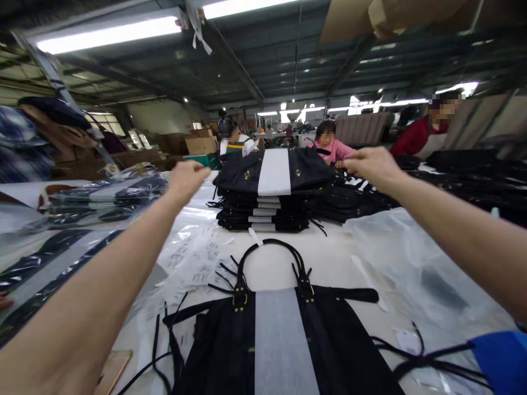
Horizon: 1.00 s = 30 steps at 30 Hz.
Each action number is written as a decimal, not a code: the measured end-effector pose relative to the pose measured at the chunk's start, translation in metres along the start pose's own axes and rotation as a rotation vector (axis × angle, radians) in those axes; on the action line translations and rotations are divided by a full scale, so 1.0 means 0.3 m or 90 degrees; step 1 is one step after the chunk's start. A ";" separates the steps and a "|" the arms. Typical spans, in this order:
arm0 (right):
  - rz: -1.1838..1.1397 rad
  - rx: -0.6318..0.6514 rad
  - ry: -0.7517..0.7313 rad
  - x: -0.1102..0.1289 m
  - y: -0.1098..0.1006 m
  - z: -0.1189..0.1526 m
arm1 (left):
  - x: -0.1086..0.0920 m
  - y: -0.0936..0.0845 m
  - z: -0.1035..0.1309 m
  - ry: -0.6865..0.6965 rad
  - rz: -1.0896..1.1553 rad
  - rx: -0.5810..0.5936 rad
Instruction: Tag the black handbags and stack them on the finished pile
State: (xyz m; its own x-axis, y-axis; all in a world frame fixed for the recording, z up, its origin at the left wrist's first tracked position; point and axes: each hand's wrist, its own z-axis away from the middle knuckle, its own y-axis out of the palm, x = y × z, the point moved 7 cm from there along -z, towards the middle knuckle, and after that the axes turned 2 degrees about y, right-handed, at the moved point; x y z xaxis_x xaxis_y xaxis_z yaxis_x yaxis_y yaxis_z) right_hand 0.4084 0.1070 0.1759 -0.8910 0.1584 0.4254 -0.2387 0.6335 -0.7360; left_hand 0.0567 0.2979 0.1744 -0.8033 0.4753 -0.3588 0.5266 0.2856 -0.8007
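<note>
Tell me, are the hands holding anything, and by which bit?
I can't tell: the left hand and right hand look curled, but no held thing shows clearly.

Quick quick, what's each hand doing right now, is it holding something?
Left hand: closed, fingers bunched; can't tell if it pinches something thin.
Right hand: closed, fingertips together; can't tell if anything thin is between them.

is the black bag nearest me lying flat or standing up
Lying flat: the bag is spread on the white table, with its handle laid out beyond it.
</note>
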 end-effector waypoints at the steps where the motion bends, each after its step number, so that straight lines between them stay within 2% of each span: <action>1: 0.020 0.038 0.022 -0.023 0.076 0.080 | 0.019 0.098 0.084 0.011 -0.014 0.059; 3: 0.025 0.125 0.036 -0.063 0.224 0.293 | 0.058 0.274 0.300 0.024 -0.026 0.175; 4: 0.024 0.186 0.031 -0.081 0.294 0.422 | 0.075 0.340 0.423 0.033 -0.033 0.223; 5: 0.026 0.238 0.027 -0.101 0.349 0.561 | 0.085 0.387 0.550 0.060 -0.060 0.267; 6: 0.029 0.280 0.022 -0.119 0.388 0.703 | 0.096 0.410 0.674 0.081 -0.085 0.292; 8: 0.037 0.305 0.020 -0.154 0.409 0.971 | 0.122 0.398 0.904 0.100 -0.137 0.310; 10: 0.058 0.287 0.055 -0.188 0.382 1.192 | 0.162 0.343 1.097 0.081 -0.196 0.307; 13: 0.094 0.226 0.143 -0.228 0.324 1.397 | 0.255 0.266 1.311 -0.022 -0.280 0.305; 15: 0.108 0.227 0.214 -0.250 0.316 1.450 | 0.328 0.257 1.398 -0.121 -0.239 0.331; 17: 0.105 0.275 0.275 -0.268 0.334 1.451 | 0.388 0.283 1.441 -0.225 -0.116 0.382; 19: 0.082 0.344 0.311 -0.276 0.357 1.421 | 0.416 0.309 1.446 -0.303 0.007 0.423; 21: 0.053 0.396 0.319 -0.273 0.359 1.384 | 0.413 0.305 1.428 -0.339 0.055 0.414; 23: 0.049 0.395 0.291 -0.263 0.325 1.362 | 0.383 0.277 1.412 -0.318 0.064 0.369; 25: 0.080 0.350 0.244 -0.258 0.264 1.376 | 0.339 0.248 1.431 -0.268 0.075 0.332; 28: 0.150 0.327 0.206 -0.270 0.190 1.466 | 0.297 0.249 1.523 -0.213 0.078 0.361; 30: 0.243 0.330 0.193 -0.267 0.156 1.516 | 0.287 0.251 1.571 -0.188 0.001 0.369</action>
State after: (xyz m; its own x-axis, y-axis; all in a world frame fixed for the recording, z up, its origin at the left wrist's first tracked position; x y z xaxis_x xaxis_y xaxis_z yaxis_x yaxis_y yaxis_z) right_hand 0.2931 -0.2205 -0.1322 -0.8207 0.5487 0.1595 -0.1505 0.0617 -0.9867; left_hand -0.1038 -0.0318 -0.1429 -0.8889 0.2036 -0.4103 0.3581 -0.2497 -0.8997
